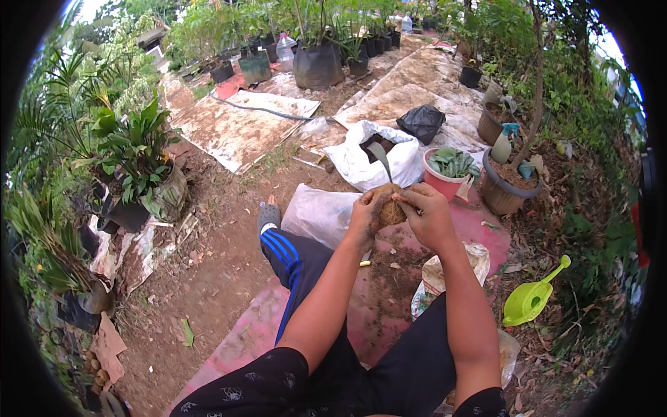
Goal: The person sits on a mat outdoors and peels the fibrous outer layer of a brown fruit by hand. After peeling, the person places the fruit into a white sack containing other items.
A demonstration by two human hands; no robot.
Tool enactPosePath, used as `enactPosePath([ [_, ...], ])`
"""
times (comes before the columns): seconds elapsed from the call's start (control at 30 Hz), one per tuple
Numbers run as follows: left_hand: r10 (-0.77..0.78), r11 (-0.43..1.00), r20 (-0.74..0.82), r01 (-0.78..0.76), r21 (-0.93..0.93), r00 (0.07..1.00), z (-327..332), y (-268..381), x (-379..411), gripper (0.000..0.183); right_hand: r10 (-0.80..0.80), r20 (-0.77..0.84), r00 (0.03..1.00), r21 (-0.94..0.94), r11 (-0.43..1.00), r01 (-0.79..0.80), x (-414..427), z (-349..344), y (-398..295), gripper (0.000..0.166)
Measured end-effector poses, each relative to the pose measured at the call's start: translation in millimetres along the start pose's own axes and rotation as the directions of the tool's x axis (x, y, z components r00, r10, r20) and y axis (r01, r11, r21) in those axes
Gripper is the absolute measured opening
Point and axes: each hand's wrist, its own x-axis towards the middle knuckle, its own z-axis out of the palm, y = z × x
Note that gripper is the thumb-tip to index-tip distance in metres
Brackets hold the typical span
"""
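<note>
Both hands are raised in front of me at a brown, fibre-covered root ball (pixel 392 212). One long grey-green leaf (pixel 383 160) stands up from its top. My left hand (pixel 369 215) grips the ball's left side, its fingers dark with soil. My right hand (pixel 424 211) has its thumb and fingertips pinched at the ball's upper right edge; whether they hold a thin strand there is too small to tell. Just beyond is an open white sack (pixel 346 161) with dark soil inside. A red pot (pixel 447 180) with leafy cuttings stands to its right.
A filled plastic bag (pixel 318 211) lies beside my left foot. Soil is scattered on the pink mat (pixel 388 333). To the right are a crumpled sack (pixel 471 260), a lime-green watering can (pixel 529 302) and a brown planter (pixel 505 182). A black plastic bag (pixel 422 124) sits behind the white sack.
</note>
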Motion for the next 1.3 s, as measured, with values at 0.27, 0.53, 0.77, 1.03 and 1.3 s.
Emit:
enactPosePath([
  [0.27, -0.222, 0.922, 0.093, 0.240, -0.302, 0.971, 10.2, 6.0, -8.1, 0.043, 0.244, -0.212, 0.946, 0.083, 0.969, -0.231, -1.4, 1.4, 30.9, 0.017],
  [0.53, 0.138, 0.727, 0.099, -0.033, -0.685, 0.985, -10.4, 13.5, 4.1, 0.042, 0.376, -0.046, 0.926, -0.135, 0.916, -0.378, -7.0, 27.0, 33.2, 0.021],
  [0.77, 0.216, 0.901, -0.140, -0.253, -0.353, 0.966, -20.7, 14.0, 7.4, 0.033, 0.267, 0.278, 0.923, 0.125, 0.943, -0.310, -3.0, 39.1, -25.2, 0.019],
  [1.03, -0.001, 0.970, -0.062, -0.014, -0.241, 0.998, -19.5, 11.2, 3.9, 0.028, 0.391, 0.265, 0.881, 0.516, 0.715, -0.472, -6.8, 44.2, -22.3, 0.020],
  [1.3, -0.156, 0.953, 0.325, 0.228, -0.198, 0.933, -19.3, 14.3, -4.7, 0.044, 0.491, 0.359, 0.794, 0.672, 0.455, -0.585, -3.1, 19.3, -1.9, 0.015],
])
